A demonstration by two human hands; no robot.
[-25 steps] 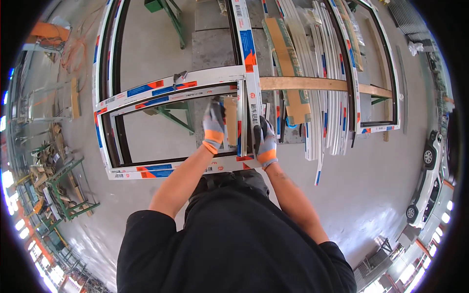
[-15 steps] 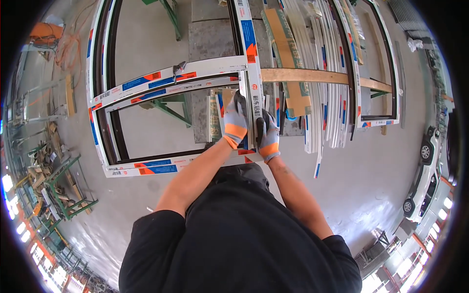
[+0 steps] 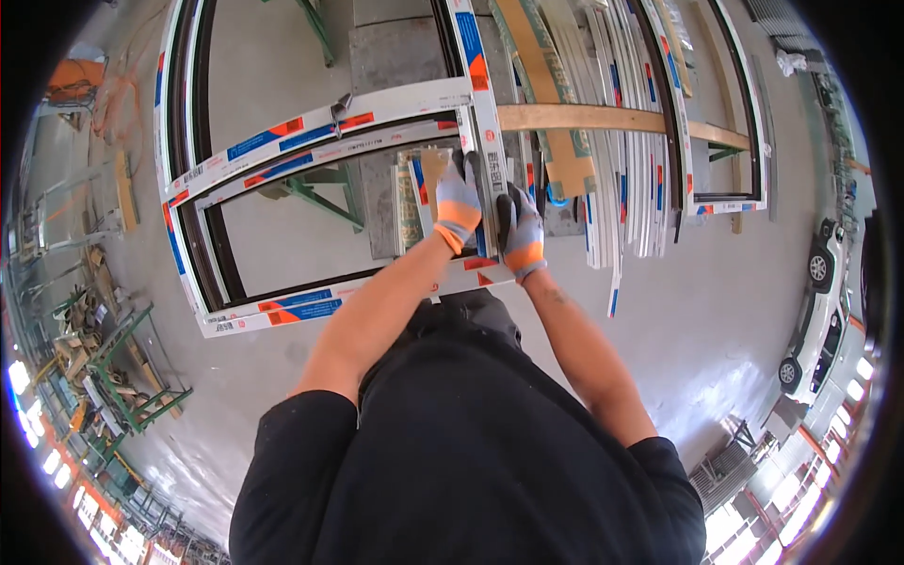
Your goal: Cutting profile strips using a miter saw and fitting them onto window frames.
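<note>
A large window frame (image 3: 379,100) wrapped in white, blue and orange film lies in front of me, with black inner edges and a crossbar. My left hand (image 3: 458,200), in a grey glove with an orange cuff, grips the inner side of its right-hand bar, fingers pointing away from me. On the outer side of that same bar, my right hand (image 3: 524,232) presses with its dark-palmed fingers against the profile. Both hands sit close to the near right corner. Parts of the fingertips are hidden by the bar and gloves.
A wooden beam (image 3: 584,118) runs right from the frame to a second frame (image 3: 723,203). Long white profiles (image 3: 648,188) and a cardboard strip (image 3: 565,155) lie between them. Green stands (image 3: 330,193) show below. A rack of scraps (image 3: 122,367) stands left; a white car (image 3: 812,330) right.
The whole scene sits slightly higher in the picture as the view shifts. Both hands stay on the same bar of the frame, with little visible movement along it.
</note>
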